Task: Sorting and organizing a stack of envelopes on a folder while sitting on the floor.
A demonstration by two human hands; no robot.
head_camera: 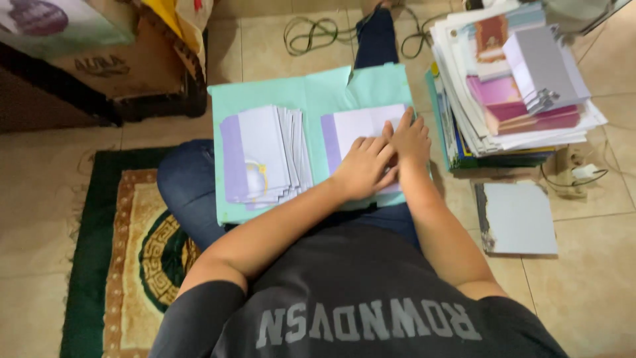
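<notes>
I'm pressing a white and lilac folded paper sheet (pixel 361 129) flat on the pale green folder board (pixel 318 89) across my lap, left hand (pixel 363 167) and right hand (pixel 410 138) both spread open, palms down, gripping nothing. Fanned stack of lilac-edged folded sheets (pixel 265 156) sits just left, so prob. a good batch is done; the tall mixed paper pile (pixel 517 86) at right looks like what's left (can't tell how much). Board's rt edge is crowding that pile; tiled floor (pixel 583 278) is giving room.

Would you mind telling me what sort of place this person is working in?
Probably a room at home, worked on the floor: beige floor tiles, a green patterned rug, and a paper stack beside the person.
</notes>
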